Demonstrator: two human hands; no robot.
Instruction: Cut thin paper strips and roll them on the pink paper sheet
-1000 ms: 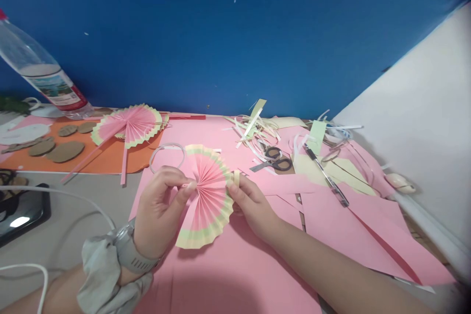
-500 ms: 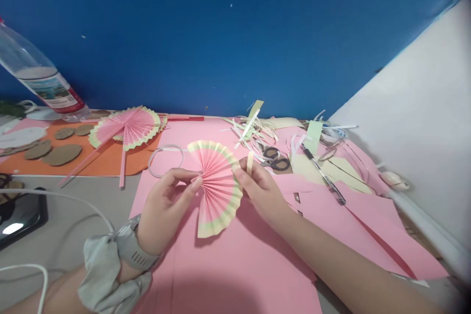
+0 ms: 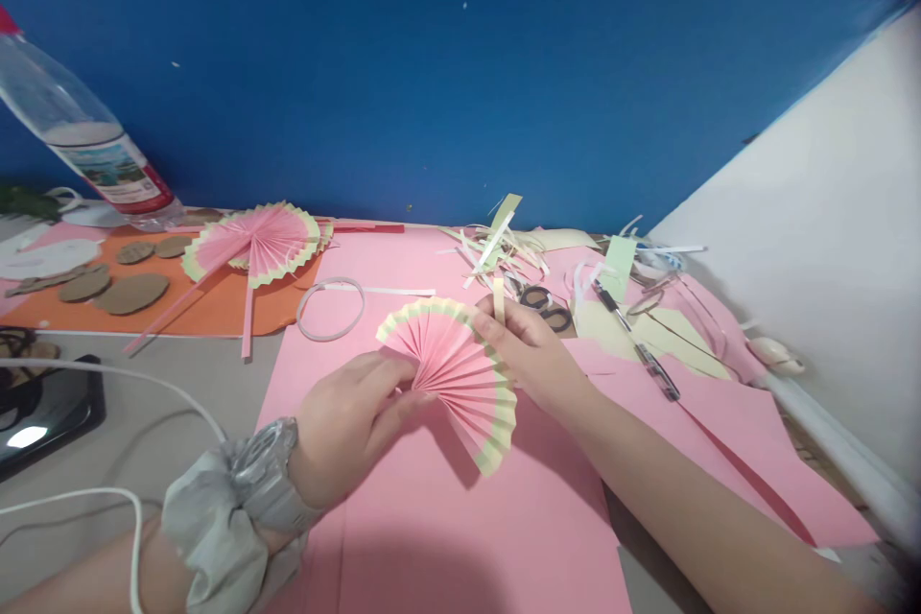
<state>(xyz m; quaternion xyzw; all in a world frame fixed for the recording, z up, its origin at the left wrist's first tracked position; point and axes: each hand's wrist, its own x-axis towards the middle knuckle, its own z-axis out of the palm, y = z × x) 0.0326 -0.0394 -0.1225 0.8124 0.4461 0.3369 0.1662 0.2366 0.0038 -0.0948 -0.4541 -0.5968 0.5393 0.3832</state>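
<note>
Fingers (image 3: 390, 374) pinching fan (image 3: 467, 369), scissors (image 3: 545, 307) partly hidden, pen (image 3: 634, 342)

Behind: flat blue wall (image 3: 345, 67)
Far left: clear plastic red-capped bottle (image 3: 107, 168)
Grey tabletop (image 3: 223, 369): glossy black rectangular phone (image 3: 61, 411)

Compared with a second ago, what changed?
Left hand moved right; right hand moved right and slightly away. The paper fan went right, its lower end swinging rightward. Nothing visibly grasped or released. Bottle, pen and scissors stayed put.
</note>
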